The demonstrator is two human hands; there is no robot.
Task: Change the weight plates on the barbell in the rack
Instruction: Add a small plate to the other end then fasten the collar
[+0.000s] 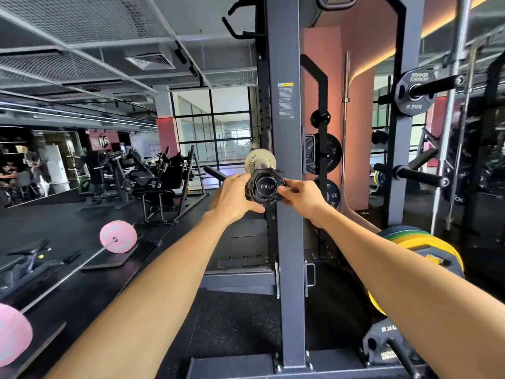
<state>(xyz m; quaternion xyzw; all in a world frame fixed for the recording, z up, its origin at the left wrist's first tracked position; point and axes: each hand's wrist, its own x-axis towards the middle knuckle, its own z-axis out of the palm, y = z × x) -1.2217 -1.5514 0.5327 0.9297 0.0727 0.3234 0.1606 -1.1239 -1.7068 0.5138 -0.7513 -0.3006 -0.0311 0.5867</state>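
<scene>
- The barbell [264, 187] points end-on at the camera, its sleeve cap reading "1500LB", in front of the grey rack upright [284, 132].
- A black collar [252, 179] sits round the sleeve end — both hands are on it.
- Left hand [234, 196]: fingers curled round the collar's left side, thumb underneath.
- Right hand [302, 195]: fingers pinch the collar's right edge.
- A small pale plate [260, 159] sits on the sleeve just behind the collar.
- A 2.5KG plate [414, 92] hangs on a storage peg at upper right — yellow bumper plates [426, 246] are stacked low on the right.
</scene>
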